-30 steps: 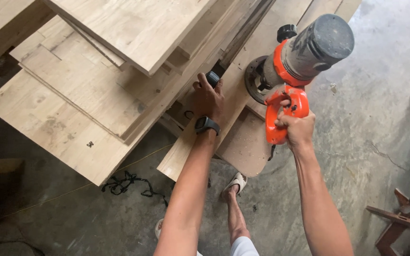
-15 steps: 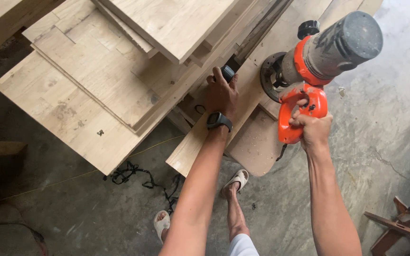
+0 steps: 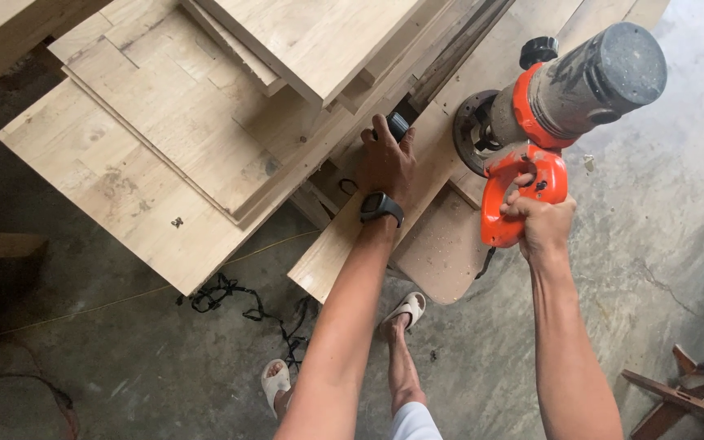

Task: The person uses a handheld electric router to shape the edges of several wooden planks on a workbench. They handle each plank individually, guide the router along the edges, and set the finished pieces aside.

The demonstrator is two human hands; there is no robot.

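Observation:
My right hand point(image 3: 541, 222) grips the orange handle of a power router point(image 3: 564, 106) with a grey motor cap, its round base resting against a long wooden board point(image 3: 352, 244). My left hand point(image 3: 386, 159), with a black watch on the wrist, presses down on that board and closes around a small black knob-like object point(image 3: 398, 125) beside the stacked panels. A thinner rounded plywood piece point(image 3: 442, 253) lies under the board's near end.
Several large wooden panels point(image 3: 148, 155) are stacked at the left and overhang the concrete floor. A black cord point(image 3: 238, 301) lies tangled on the floor below them. My sandalled feet point(image 3: 405, 310) stand beneath. A wooden frame point(image 3: 686, 391) sits at the lower right.
The view has shifted so the boards and router sit further right and up. Both hands keep their holds; the router stays against the board.

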